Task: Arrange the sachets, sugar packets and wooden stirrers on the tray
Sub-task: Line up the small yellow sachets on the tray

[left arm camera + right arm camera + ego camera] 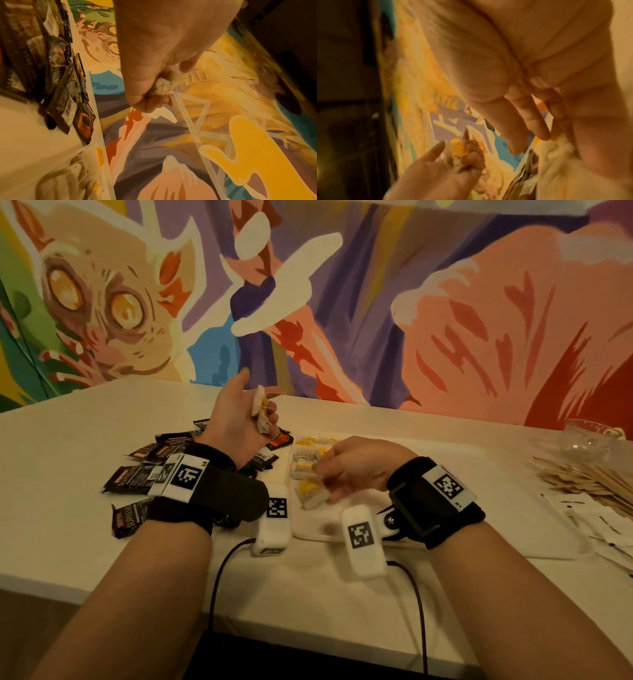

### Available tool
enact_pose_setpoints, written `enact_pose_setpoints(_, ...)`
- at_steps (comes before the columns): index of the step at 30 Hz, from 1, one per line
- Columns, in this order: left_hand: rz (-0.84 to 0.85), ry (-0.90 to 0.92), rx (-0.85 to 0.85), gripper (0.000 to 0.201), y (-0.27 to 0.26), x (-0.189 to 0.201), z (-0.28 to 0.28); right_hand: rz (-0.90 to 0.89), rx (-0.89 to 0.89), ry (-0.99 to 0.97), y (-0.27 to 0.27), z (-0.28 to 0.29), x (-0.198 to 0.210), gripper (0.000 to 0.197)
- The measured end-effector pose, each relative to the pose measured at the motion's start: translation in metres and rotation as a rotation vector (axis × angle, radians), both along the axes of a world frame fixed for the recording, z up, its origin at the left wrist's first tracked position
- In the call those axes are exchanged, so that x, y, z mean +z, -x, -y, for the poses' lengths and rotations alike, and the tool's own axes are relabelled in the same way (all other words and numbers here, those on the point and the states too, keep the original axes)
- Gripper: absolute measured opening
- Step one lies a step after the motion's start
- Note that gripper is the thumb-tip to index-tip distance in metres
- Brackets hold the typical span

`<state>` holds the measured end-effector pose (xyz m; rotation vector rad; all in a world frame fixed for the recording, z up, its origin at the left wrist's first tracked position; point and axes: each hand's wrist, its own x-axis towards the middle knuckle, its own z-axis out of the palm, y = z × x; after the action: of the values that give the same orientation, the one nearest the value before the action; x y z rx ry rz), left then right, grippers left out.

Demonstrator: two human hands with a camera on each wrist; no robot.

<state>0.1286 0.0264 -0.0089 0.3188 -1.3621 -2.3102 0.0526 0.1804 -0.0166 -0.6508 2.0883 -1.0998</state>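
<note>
White table [85,419], mural wall behind. Left hand [236,419] raised, fingers curled round tea bags [261,414]. Right hand [356,465] over tray's [455,463] left end, pinching one tea bag [313,498].

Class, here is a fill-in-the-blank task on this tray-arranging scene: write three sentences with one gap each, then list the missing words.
1. The left hand, raised above the table, grips a bunch of white ____.
2. The dark sachets lie on the table to the ____ of the white tray.
3. The wooden stirrers lie in a heap at the ____ end of the tray, untouched by the right hand.

Missing words: tea bags; left; right
</note>
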Motion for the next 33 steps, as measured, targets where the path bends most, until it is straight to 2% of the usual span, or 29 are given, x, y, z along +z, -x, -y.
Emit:
enact_pose_setpoints(3, -0.003, 0.024, -0.030, 0.038, -0.002, 0.000, -0.002, -0.144, -0.049, -0.019, 0.004, -0.003, 0.004, 0.007)
enact_pose_setpoints(5, 0.000, 0.040, -0.032, 0.034, -0.003, 0.000, -0.003, -0.083, -0.032, -0.004, 0.004, -0.003, 0.005, 0.012)
enact_pose_setpoints(8, 0.021, 0.109, -0.016, 0.040, -0.003, 0.000, -0.005, 0.028, 0.028, -0.021, -0.001, 0.000, 0.001, 0.016)
enact_pose_setpoints(15, 0.029, 0.329, -0.078, 0.043, 0.001, -0.003, -0.011, 0.121, -0.005, 0.119, -0.001, 0.010, -0.008, 0.028)
enact_pose_setpoints(19, 0.011, 0.360, -0.096, 0.041, 0.000, -0.005, -0.014, 0.168, 0.035, 0.106, 0.001, 0.005, -0.004, 0.031)
enact_pose_setpoints(23, 0.031, 0.403, -0.091, 0.048, -0.001, -0.006, -0.014, 0.140, 0.004, 0.106, 0.006, -0.001, 0.005, 0.028)
enact_pose_setpoints(26, 0.026, 0.412, -0.097, 0.049, -0.002, -0.006, -0.014, 0.066, -0.001, -0.006, 0.010, -0.008, 0.009, 0.021)
enact_pose_setpoints(29, 0.026, 0.431, -0.096, 0.048, -0.001, -0.007, -0.014, 0.120, 0.031, -0.094, 0.003, -0.007, 0.007, 0.017)
enact_pose_setpoints(33, 0.014, 0.463, -0.072, 0.046, 0.000, -0.009, -0.013, 0.147, 0.030, -0.013, 0.002, 0.000, 0.002, 0.022)
